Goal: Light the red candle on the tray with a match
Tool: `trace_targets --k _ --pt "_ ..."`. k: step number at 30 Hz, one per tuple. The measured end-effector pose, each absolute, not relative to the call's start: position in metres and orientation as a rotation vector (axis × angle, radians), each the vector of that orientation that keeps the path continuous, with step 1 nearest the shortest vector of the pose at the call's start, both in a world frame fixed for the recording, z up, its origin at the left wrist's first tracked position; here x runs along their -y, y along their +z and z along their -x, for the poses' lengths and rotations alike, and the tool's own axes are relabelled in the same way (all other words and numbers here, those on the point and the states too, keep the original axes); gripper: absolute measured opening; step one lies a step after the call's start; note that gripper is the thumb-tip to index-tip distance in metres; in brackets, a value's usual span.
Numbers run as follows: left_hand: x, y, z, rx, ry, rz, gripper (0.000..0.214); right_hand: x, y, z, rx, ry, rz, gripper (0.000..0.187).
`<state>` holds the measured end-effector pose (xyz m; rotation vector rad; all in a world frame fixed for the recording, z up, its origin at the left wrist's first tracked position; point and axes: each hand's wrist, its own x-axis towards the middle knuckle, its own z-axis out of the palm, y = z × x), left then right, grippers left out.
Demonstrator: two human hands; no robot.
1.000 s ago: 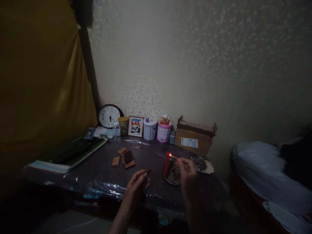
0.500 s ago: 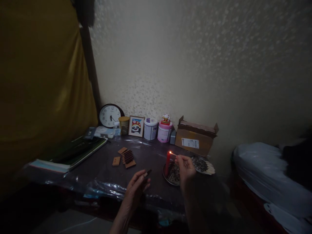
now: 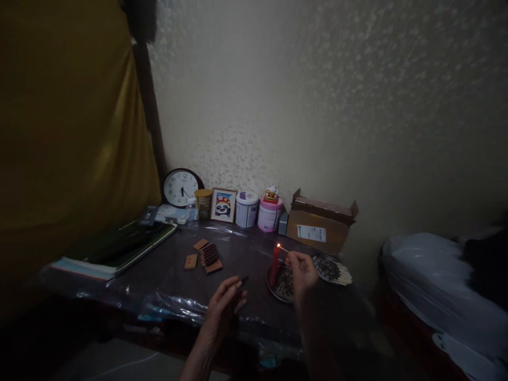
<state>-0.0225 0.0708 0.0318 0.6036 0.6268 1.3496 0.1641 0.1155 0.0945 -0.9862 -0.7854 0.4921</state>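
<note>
A lit match [image 3: 284, 248] is pinched in the fingertips of my right hand [image 3: 303, 271], its burning head at the wick of the upright red candle [image 3: 274, 267]. That candle stands at the left side of a round metal plate [image 3: 273, 292] strewn with burnt bits. My left hand [image 3: 225, 300], lower and to the left, grips a small dark striker strip [image 3: 243, 281] between thumb and fingers. Behind my right hand, a second plate [image 3: 327, 269] holds dark bits and a fan of pale matchsticks [image 3: 343, 274].
Dark striker strips [image 3: 210, 255] and brown card pieces [image 3: 191, 261] lie on the plastic-covered table [image 3: 159, 275]. Along the wall stand a clock [image 3: 181, 188], a framed panda picture [image 3: 223, 205], two tins [image 3: 246, 210] and a cardboard box [image 3: 317, 227]. Books [image 3: 119, 248] lie at left.
The view has shifted slightly. The flame at the match tip looks a little smaller, still by the candle's top. Both hands keep their grips.
</note>
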Motion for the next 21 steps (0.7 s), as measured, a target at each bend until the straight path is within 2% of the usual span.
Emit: trace_targets --k 21 --pt "-0.0690 0.0335 0.0212 -0.604 1.351 -0.592 0.022 -0.1202 0.0868 -0.1673 0.837 0.448 1.039 0.029"
